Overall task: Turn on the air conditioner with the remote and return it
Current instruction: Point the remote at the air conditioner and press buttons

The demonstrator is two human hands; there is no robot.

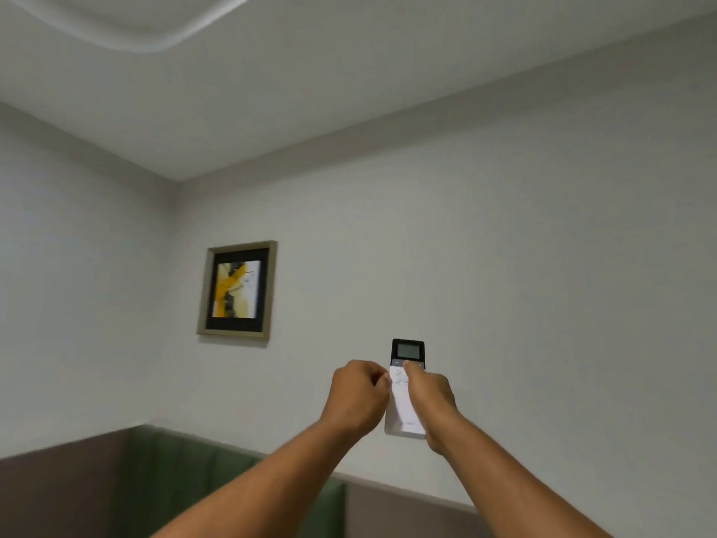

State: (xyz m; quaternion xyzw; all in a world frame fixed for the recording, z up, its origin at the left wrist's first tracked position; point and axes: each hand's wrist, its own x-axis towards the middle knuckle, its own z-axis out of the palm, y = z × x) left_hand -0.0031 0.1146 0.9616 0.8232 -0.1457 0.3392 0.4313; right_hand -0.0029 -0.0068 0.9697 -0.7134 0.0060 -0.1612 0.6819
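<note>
A white remote (402,409) with a black top and a small grey screen is held up in front of the wall, screen end pointing up. My right hand (428,398) grips its right side, with the thumb resting on the buttons just below the screen. My left hand (359,396) is curled against the remote's left edge, fingertips touching it near the upper buttons. No air conditioner is in view.
A framed yellow and black picture (236,290) hangs on the pale wall to the left of my hands. A green padded backrest (217,483) and a brown panel (403,510) run along the bottom. The ceiling fills the top.
</note>
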